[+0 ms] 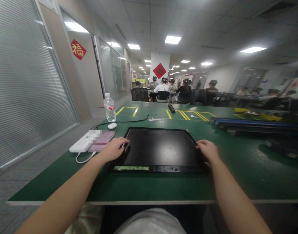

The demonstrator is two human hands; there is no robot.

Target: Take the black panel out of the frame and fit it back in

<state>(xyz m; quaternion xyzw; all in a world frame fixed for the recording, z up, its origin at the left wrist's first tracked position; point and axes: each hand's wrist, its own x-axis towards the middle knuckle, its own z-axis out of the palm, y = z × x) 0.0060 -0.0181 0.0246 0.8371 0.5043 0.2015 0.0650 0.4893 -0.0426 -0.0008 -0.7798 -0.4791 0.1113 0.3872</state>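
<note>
A dark, glossy display panel point(161, 146) with a thin black frame lies face up on the green table. Along its near edge runs a black strip with a green circuit board point(131, 168) in its left half. My left hand point(116, 148) grips the panel's left side, fingers closed over the frame. On the opposite side, my right hand point(208, 149) pinches the right edge, thumb and fingers closed. The undersides of the panel and some fingertips are hidden.
Left of the panel are a pinkish phone point(102, 142), a white power bank point(82, 142) with a cable, a white oval case point(112, 125) and a water bottle point(110, 108). Long dark strips point(251, 125) lie to the right. People sit at tables farther back.
</note>
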